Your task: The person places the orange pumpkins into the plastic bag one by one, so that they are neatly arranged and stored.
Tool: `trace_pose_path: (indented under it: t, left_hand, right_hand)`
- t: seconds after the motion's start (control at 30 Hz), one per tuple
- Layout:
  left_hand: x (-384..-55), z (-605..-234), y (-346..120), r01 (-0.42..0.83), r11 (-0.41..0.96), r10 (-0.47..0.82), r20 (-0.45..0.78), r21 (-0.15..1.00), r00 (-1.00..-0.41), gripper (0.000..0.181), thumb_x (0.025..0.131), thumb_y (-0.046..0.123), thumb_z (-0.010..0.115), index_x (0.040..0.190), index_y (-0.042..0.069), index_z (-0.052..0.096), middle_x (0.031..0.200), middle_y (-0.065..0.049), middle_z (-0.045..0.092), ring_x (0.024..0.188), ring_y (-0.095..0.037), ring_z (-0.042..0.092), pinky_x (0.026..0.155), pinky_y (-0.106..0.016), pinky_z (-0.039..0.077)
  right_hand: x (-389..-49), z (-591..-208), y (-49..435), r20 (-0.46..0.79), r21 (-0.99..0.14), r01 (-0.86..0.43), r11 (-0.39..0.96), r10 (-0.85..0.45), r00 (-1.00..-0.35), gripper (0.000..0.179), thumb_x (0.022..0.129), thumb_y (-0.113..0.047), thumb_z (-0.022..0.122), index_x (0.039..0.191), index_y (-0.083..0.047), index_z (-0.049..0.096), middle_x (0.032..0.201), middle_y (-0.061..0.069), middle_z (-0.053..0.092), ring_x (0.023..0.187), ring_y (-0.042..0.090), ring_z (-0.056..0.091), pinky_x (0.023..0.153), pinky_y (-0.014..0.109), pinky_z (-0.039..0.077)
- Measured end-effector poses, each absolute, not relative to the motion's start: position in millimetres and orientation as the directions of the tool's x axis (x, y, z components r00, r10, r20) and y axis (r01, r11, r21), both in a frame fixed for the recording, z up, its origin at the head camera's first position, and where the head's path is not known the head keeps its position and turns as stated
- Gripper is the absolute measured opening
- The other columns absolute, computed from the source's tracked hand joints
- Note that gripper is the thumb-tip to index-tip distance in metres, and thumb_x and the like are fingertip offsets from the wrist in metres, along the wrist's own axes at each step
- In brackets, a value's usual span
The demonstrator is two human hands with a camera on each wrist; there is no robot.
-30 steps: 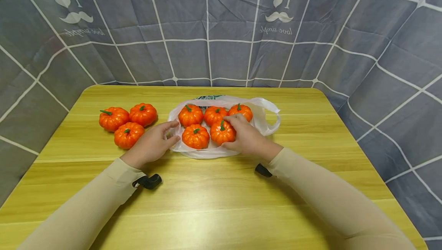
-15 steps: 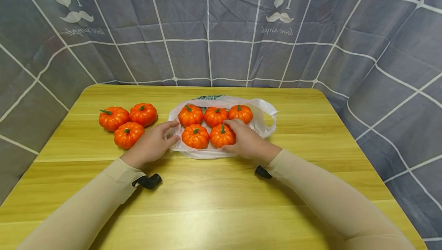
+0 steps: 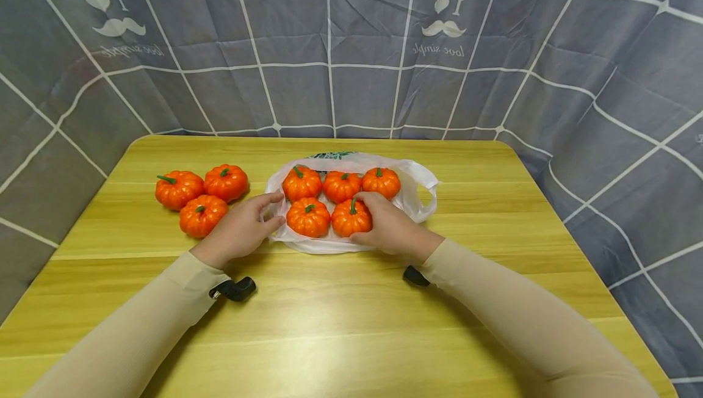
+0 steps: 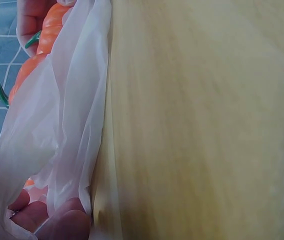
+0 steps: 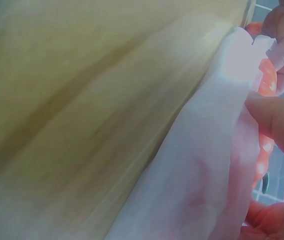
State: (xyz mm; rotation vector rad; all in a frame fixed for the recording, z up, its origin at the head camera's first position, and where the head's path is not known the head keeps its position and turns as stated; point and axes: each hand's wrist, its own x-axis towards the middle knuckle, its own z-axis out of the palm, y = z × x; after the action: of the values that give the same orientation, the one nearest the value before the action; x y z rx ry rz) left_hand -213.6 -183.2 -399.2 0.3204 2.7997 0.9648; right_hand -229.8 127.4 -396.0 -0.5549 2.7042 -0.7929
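A white plastic bag [image 3: 335, 244] lies on the table with several orange toy pumpkins in it, in two rows. My right hand [image 3: 392, 222] curls round the right side of the front right pumpkin [image 3: 350, 220], fingertips at its green stem and thumb low in front. Left of it sits another front-row pumpkin [image 3: 307, 218]. My left hand [image 3: 241, 228] holds the bag's left edge; the left wrist view shows its fingers [image 4: 69, 222] curled at the thin plastic. The right wrist view has my thumb [image 5: 274, 117] over the bag's front wall, beside orange skin.
Three more pumpkins [image 3: 202, 216] stand in a cluster on the wooden table [image 3: 329, 325], left of the bag and close to my left forearm. The bag's loop handle [image 3: 428, 193] spreads out at right. A grey checked curtain [image 3: 296, 93] hangs behind the table.
My right hand has come down a little with the front right pumpkin, which has settled into its row. The bag's right handle has drawn slightly inward. My left hand keeps its place.
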Motion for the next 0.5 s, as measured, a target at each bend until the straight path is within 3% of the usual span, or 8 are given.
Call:
trace_pose_path:
  t: [0.13,0.23,0.3,0.4,0.5]
  left_hand:
    - [-213.2,-398.8,-182.8,0.154,0.767,0.255,-0.075,0.622,-0.964,0.060,0.105,0.031,0.064,0.158,0.009,0.047,0.166,-0.010,0.044,0.104,-0.029,0.058,0.094,-0.045,0.046]
    - [-212.5,-398.4,-182.6,0.153,0.763,0.255,-0.075,0.628,-0.964,0.060,0.105,0.030,0.064,0.158,0.008,0.047,0.166,-0.011,0.044,0.121,-0.031,0.056,0.103,-0.050,0.047]
    - [-212.3,-398.1,-182.4,0.150,0.761,0.254,-0.078,0.631,-0.964,0.060,0.105,0.030,0.064,0.159,0.009,0.047,0.166,-0.011,0.044,0.122,-0.032,0.056,0.104,-0.050,0.047]
    - [-212.6,-397.4,-182.0,0.149,0.763,0.253,-0.079,0.629,-0.964,0.060,0.105,0.031,0.064,0.158,0.009,0.047,0.166,-0.011,0.044,0.108,-0.029,0.059,0.095,-0.045,0.049]
    - [-212.7,-397.4,-182.1,0.141,0.763,0.251,-0.088,0.631,-0.964,0.060,0.105,0.031,0.064,0.158,0.010,0.048,0.166,-0.011,0.045,0.080,-0.026,0.056,0.077,-0.039,0.048]
  right_hand:
    - [-229.7,-395.0,127.3,-0.144,-0.555,-0.291,0.780,-0.434,-0.889,0.087,0.089,-0.033,0.085,0.157,-0.005,0.040,0.160,0.015,0.045,0.144,0.032,0.048,0.124,0.048,0.038]
    - [-229.6,-394.6,127.2,-0.144,-0.554,-0.292,0.780,-0.435,-0.889,0.087,0.089,-0.033,0.085,0.158,-0.006,0.040,0.160,0.015,0.045,0.144,0.032,0.049,0.124,0.048,0.038]
    - [-229.3,-394.4,127.2,-0.147,-0.554,-0.289,0.781,-0.433,-0.889,0.087,0.089,-0.034,0.085,0.158,-0.006,0.040,0.159,0.015,0.045,0.143,0.032,0.049,0.124,0.048,0.038]
    - [-229.0,-394.0,127.2,-0.154,-0.558,-0.278,0.782,-0.426,-0.891,0.087,0.089,-0.034,0.085,0.158,-0.006,0.039,0.159,0.015,0.045,0.143,0.032,0.049,0.124,0.048,0.038]
    - [-228.7,-393.4,127.4,-0.159,-0.561,-0.269,0.783,-0.421,-0.893,0.088,0.089,-0.034,0.085,0.159,-0.006,0.039,0.160,0.015,0.045,0.143,0.032,0.049,0.124,0.048,0.038]
